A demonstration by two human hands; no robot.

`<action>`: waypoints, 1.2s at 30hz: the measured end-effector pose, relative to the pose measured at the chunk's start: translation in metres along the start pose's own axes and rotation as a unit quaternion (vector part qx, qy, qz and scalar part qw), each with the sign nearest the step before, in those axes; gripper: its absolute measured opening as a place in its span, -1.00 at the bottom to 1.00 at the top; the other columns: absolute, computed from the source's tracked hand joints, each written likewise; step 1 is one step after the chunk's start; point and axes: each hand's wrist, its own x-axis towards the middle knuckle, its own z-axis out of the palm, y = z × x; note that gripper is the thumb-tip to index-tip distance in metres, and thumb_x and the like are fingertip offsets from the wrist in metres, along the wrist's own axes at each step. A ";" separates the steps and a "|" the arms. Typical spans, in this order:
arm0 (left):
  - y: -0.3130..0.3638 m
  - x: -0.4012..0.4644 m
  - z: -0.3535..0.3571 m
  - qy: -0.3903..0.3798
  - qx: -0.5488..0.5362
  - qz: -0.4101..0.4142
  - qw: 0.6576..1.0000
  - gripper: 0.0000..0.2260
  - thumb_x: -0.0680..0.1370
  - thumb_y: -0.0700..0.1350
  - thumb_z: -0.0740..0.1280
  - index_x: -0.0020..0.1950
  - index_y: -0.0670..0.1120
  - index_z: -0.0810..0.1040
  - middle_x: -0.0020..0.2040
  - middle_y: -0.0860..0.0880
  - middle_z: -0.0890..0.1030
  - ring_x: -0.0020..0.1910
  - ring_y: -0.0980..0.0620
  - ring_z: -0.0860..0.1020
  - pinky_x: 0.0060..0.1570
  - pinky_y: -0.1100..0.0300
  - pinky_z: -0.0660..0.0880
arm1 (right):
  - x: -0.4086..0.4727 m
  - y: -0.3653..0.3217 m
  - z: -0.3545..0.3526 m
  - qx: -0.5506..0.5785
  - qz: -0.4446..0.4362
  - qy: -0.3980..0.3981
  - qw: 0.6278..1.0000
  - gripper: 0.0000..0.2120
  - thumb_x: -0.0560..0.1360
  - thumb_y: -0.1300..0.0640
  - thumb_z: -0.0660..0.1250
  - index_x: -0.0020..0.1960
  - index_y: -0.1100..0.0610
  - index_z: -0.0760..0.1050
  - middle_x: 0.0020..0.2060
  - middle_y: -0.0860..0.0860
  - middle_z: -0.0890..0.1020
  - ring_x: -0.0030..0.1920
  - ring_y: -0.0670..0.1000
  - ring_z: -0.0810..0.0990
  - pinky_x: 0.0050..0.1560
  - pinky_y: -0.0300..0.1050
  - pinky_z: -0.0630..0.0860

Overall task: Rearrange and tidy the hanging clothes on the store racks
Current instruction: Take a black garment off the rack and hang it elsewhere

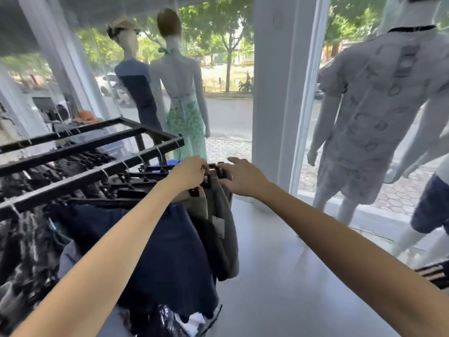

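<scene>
Slippage is looking like the main risk here: the left hand is pinching a black clip hanger at the end of the rack, its fingers curled round the clip, and if that clip is opened or jolted carelessly the grey garment hanging from it is likely to be dropping to the floor. The right hand is reaching in beside it with fingers spread and relaxed, touching or nearly touching a second clip; whether it is gripping anything cannot be told. Crowding is adding to the danger, since neighbouring hangers are sitting tight together and could be snagging or sliding off the open rail end.

The rack is showing as flat, square-edged black metal bars. The hangers are looking like hard black plastic with thin wire hooks. The grey garment is hanging in soft, matte folds with a pale tag on it; the navy piece beside it is looking heavier, denim-like, with a frayed hem. Glossy black items are bunching further left.
</scene>
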 end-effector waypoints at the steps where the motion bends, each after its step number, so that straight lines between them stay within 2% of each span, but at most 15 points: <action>1: -0.012 -0.010 -0.006 0.007 0.003 -0.011 1.000 -0.75 0.59 -0.27 0.14 0.05 -0.09 0.60 0.10 -0.08 0.52 0.11 -0.08 0.51 0.10 0.07 0.44 | 0.003 -0.017 0.002 0.019 -0.007 0.006 1.000 -0.51 0.52 -0.16 0.23 0.44 -0.17 0.37 0.35 0.03 0.44 0.33 0.18 0.41 0.26 0.06 0.41; 4: -0.045 -0.042 -0.012 0.027 0.016 -0.052 0.998 -0.77 0.55 -0.30 0.19 -0.03 -0.04 0.57 0.06 -0.04 0.50 0.08 -0.08 0.52 0.10 0.03 0.47 | 0.002 -0.063 0.012 0.064 -0.040 0.019 0.997 -0.56 0.53 -0.11 0.27 0.40 -0.14 0.44 0.33 0.03 0.47 0.31 0.14 0.44 0.23 0.05 0.47; 8: -0.077 -0.090 -0.007 -0.007 0.037 -0.079 0.996 -0.94 0.54 -0.15 0.28 -0.01 -0.08 0.50 0.03 -0.06 0.46 0.06 -0.10 0.48 0.01 0.02 0.45 | -0.004 -0.108 0.031 0.076 -0.088 0.006 0.993 -0.63 0.58 0.00 0.24 0.37 -0.01 0.51 0.32 0.12 0.49 0.33 0.17 0.44 0.29 0.06 0.41; 10: -0.089 -0.110 -0.005 -0.042 0.044 -0.073 0.995 -0.87 0.53 -0.05 0.30 -0.03 -0.10 0.53 0.02 -0.06 0.42 0.01 -0.08 0.46 0.07 -0.02 0.44 | -0.005 -0.127 0.039 0.089 -0.095 -0.001 0.991 -0.65 0.58 0.08 0.23 0.34 0.02 0.54 0.32 0.14 0.49 0.34 0.18 0.43 0.32 0.09 0.40; 11: -0.093 -0.119 -0.005 -0.047 0.026 -0.076 0.996 -0.80 0.52 0.01 0.27 -0.11 -0.11 0.56 -0.01 -0.05 0.42 -0.04 -0.06 0.47 0.08 -0.05 0.44 | -0.003 -0.134 0.045 0.090 -0.095 -0.011 0.991 -0.65 0.59 0.12 0.21 0.34 0.03 0.54 0.33 0.13 0.49 0.36 0.17 0.41 0.34 0.10 0.39; 14: -0.106 -0.148 -0.013 -0.007 -0.037 -0.123 0.992 -0.55 0.39 0.22 0.11 -0.32 -0.07 0.63 -0.17 -0.02 0.52 -0.17 0.00 0.53 0.04 -0.05 0.48 | -0.004 -0.152 0.060 0.080 -0.093 -0.050 0.991 -0.61 0.55 0.23 0.16 0.26 0.01 0.60 0.30 0.07 0.52 0.35 0.14 0.44 0.33 0.08 0.40; 16: -0.117 -0.169 -0.016 0.006 -0.043 -0.156 0.987 -0.54 0.47 0.21 0.17 -0.40 -0.07 0.62 -0.35 0.03 0.57 -0.22 0.04 0.57 -0.04 0.03 0.52 | -0.005 -0.163 0.070 0.101 -0.075 -0.067 0.990 -0.64 0.53 0.19 0.19 0.24 0.01 0.61 0.22 0.06 0.57 0.28 0.12 0.51 0.27 0.08 0.47; 18: -0.125 -0.185 -0.019 0.006 -0.019 -0.172 0.985 -0.58 0.57 0.09 0.23 -0.43 -0.07 0.52 -0.41 0.02 0.54 -0.04 -0.01 0.53 -0.02 0.05 0.50 | -0.006 -0.173 0.079 0.109 -0.065 -0.090 0.988 -0.67 0.55 0.11 0.26 0.30 0.09 0.56 0.26 0.10 0.55 0.30 0.12 0.49 0.30 0.07 0.45; 19: -0.128 -0.193 -0.021 0.009 0.006 -0.174 0.985 -0.61 0.59 0.02 0.23 -0.42 -0.07 0.45 -0.39 0.00 0.50 0.08 -0.05 0.45 0.01 0.03 0.47 | -0.008 -0.180 0.083 0.110 -0.066 -0.102 0.986 -0.65 0.56 0.08 0.29 0.32 0.12 0.54 0.28 0.12 0.54 0.32 0.13 0.47 0.31 0.06 0.43; 21: -0.133 -0.206 -0.026 0.027 0.037 -0.184 0.982 -0.67 0.60 -0.06 0.21 -0.36 -0.09 0.40 -0.35 0.00 0.46 0.16 -0.13 0.38 0.05 -0.02 0.45 | -0.010 -0.197 0.091 0.114 -0.073 -0.108 0.985 -0.61 0.55 0.00 0.33 0.32 0.13 0.54 0.27 0.14 0.54 0.32 0.14 0.47 0.31 0.06 0.43; 23: -0.138 -0.215 -0.030 0.036 0.051 -0.209 0.976 -0.76 0.60 -0.08 0.19 -0.19 -0.13 0.52 -0.19 -0.07 0.56 0.16 -0.16 0.43 0.09 -0.02 0.47 | -0.012 -0.213 0.098 0.122 -0.086 -0.103 0.983 -0.58 0.53 -0.07 0.35 0.30 0.12 0.55 0.26 0.13 0.56 0.29 0.13 0.50 0.30 0.06 0.44; 25: -0.146 -0.221 -0.031 0.043 0.056 -0.236 0.969 -0.78 0.60 -0.07 0.18 0.00 -0.15 0.58 0.00 -0.17 0.60 0.15 -0.17 0.49 0.03 0.03 0.47 | -0.013 -0.227 0.101 0.117 -0.095 -0.107 0.983 -0.55 0.51 -0.13 0.36 0.30 0.09 0.55 0.26 0.12 0.54 0.28 0.12 0.50 0.29 0.07 0.45; 28: -0.156 -0.230 -0.035 0.053 0.078 -0.280 0.955 -0.75 0.58 -0.07 0.19 0.11 -0.17 0.56 0.09 -0.22 0.58 0.10 -0.24 0.54 0.00 0.01 0.46 | -0.013 -0.239 0.104 0.107 -0.108 -0.106 0.983 -0.54 0.47 -0.17 0.39 0.27 0.06 0.56 0.23 0.10 0.54 0.26 0.13 0.52 0.28 0.07 0.46; 32: -0.154 -0.233 -0.037 0.059 0.137 -0.303 0.941 -0.75 0.58 -0.09 0.20 0.13 -0.19 0.54 0.14 -0.24 0.56 0.12 -0.27 0.55 0.04 -0.01 0.47 | -0.010 -0.241 0.103 0.078 -0.091 -0.080 0.990 -0.62 0.50 -0.08 0.36 0.26 0.04 0.56 0.27 0.13 0.46 0.31 0.20 0.41 0.28 0.12 0.43; 36: -0.140 -0.220 -0.036 0.056 0.162 -0.285 0.943 -0.75 0.60 -0.09 0.17 0.14 -0.21 0.53 0.15 -0.22 0.54 0.13 -0.24 0.54 0.03 0.02 0.46 | -0.005 -0.232 0.101 0.065 -0.049 0.002 0.997 -0.65 0.51 0.11 0.29 0.27 0.15 0.47 0.27 0.17 0.38 0.30 0.23 0.32 0.25 0.11 0.40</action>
